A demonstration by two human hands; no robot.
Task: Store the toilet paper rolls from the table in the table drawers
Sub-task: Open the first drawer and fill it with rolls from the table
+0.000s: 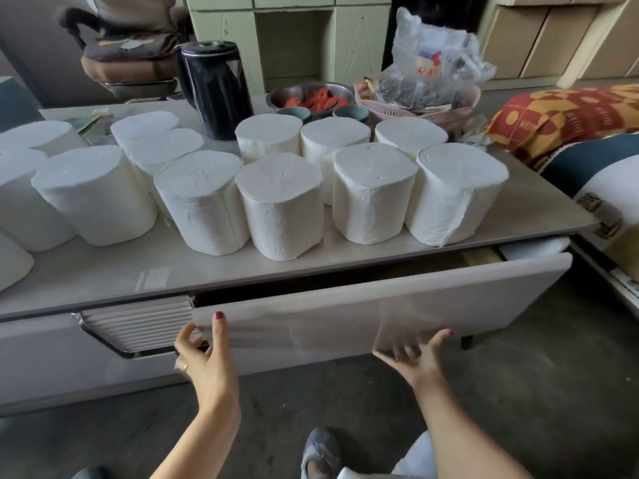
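The left hand (204, 361) holds the left end of the drawer front (345, 319): its thumb lies straight up the panel's face, while the other fingers curl around the panel's left edge. The right hand (420, 361) reaches under the bottom edge of the same panel, fingers spread and hooked beneath it, thumb stretched out to the right along the lower rim. The drawer is pulled partly out, a dark gap showing between its top edge and the table (103, 267) slab above.

The toilet paper rolls (280, 209) stand upright on the tabletop, above and beyond both hands, none touched (they crowd together in two loose rows, several pressed side to side). The nearest rolls sit just back from the table's front edge, over the open drawer.

Behind the rolls stand a black kettle (214, 88), a metal bowl (307, 95) with orange pieces in it, and a pink basket (460, 108) holding a clear plastic bag (432, 60). Red characters show on something inside the bag, too blurred to read. A patterned blanket (567, 115) at right carries small lettering, also unreadable.
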